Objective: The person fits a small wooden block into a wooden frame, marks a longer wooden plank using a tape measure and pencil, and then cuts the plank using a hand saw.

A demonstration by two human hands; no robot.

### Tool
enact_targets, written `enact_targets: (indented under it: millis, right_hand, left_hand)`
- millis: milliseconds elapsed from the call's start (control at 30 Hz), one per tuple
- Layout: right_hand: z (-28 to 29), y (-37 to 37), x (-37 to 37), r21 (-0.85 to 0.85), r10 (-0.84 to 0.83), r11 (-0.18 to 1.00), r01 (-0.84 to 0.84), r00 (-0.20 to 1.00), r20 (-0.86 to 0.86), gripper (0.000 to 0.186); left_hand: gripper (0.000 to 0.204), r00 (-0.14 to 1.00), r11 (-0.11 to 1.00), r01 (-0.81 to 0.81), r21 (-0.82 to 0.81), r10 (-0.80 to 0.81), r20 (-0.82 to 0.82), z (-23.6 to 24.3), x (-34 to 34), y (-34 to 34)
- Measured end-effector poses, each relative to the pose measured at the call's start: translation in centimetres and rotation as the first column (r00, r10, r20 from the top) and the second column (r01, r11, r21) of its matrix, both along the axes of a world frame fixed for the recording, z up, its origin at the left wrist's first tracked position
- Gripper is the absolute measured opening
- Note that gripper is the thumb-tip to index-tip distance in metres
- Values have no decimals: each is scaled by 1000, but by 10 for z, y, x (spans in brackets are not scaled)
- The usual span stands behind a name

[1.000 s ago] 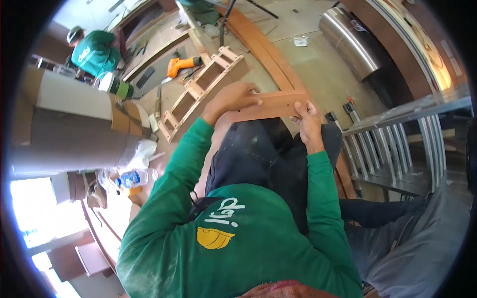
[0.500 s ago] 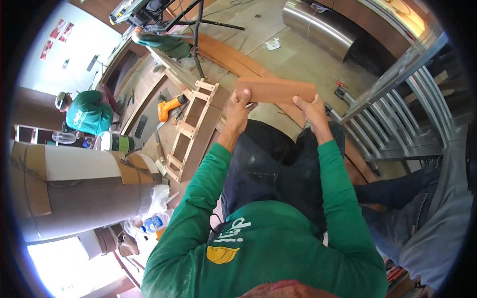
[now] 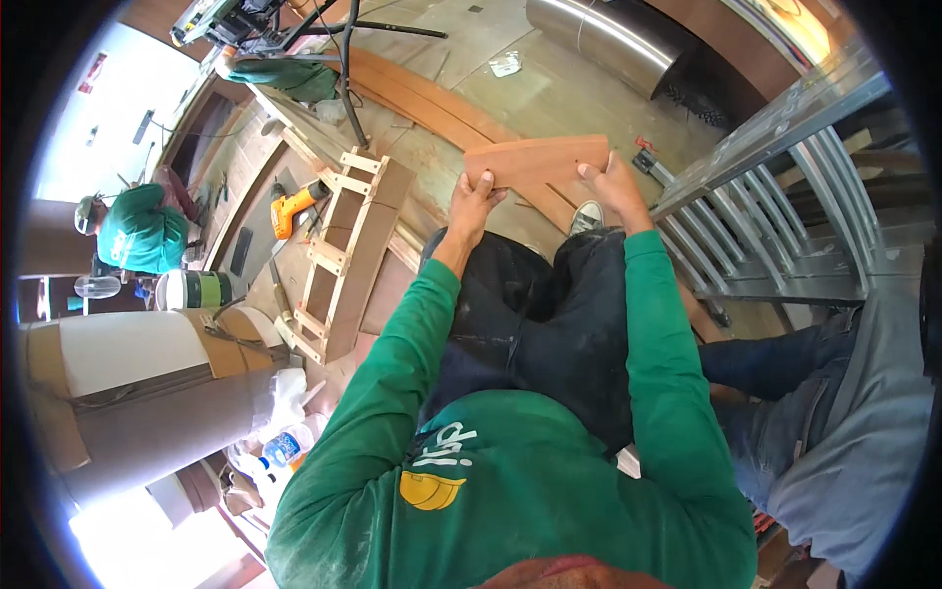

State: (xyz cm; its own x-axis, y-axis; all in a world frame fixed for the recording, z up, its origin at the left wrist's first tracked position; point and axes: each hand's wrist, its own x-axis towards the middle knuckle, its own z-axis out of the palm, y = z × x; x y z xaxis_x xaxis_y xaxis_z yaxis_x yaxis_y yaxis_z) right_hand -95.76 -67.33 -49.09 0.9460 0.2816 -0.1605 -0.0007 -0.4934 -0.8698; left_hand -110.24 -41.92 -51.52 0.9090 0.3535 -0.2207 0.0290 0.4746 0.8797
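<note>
Held up in front of my knees is a short reddish-brown wooden board [image 3: 538,157]. My left hand [image 3: 474,206] grips its lower left end with thumb on the face, and my right hand [image 3: 613,191] grips the right end the same way. Two long planks [image 3: 412,98] lie on the floor beyond it. Left of my legs stands a wooden assembly [image 3: 373,211] with small crosspieces, and an orange drill [image 3: 294,208] lies just left of that.
Metal ladder [image 3: 746,191] at right, person's denim leg [image 3: 785,393] below it. Another person in green [image 3: 142,226] works at upper left, another sleeve [image 3: 285,79] at top. Wrapped roll [image 3: 157,393], bucket [image 3: 191,290] and bottle [image 3: 280,450] at left. Tool stand [image 3: 348,79] and steel cylinder [image 3: 608,34] beyond.
My left hand has moved from near the board's top to its lower left end. The board is raised higher and farther from my body, and my view has shifted.
</note>
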Motion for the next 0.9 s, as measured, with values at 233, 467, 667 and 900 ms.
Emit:
enact_targets:
  millis: [233, 467, 667, 900]
  right_hand:
    - [31, 16, -19, 243, -95, 965, 97, 995, -21, 49]
    - [37, 4, -15, 288, -84, 942, 170, 954, -289, 48]
    - [22, -3, -11, 245, -87, 958, 148, 966, -244, 39]
    - [11, -2, -6, 152, -71, 983, 99, 981, -180, 28]
  left_hand:
    - [40, 998, 998, -56, 27, 54, 43, 9, -7, -2]
    - [39, 979, 985, -152, 75, 140, 146, 25, -13, -11]
    - [38, 953, 968, -247, 36, 236, 191, 33, -17, -19]
    - [40, 935, 953, -304, -15, 301, 187, 25, -18, -9]
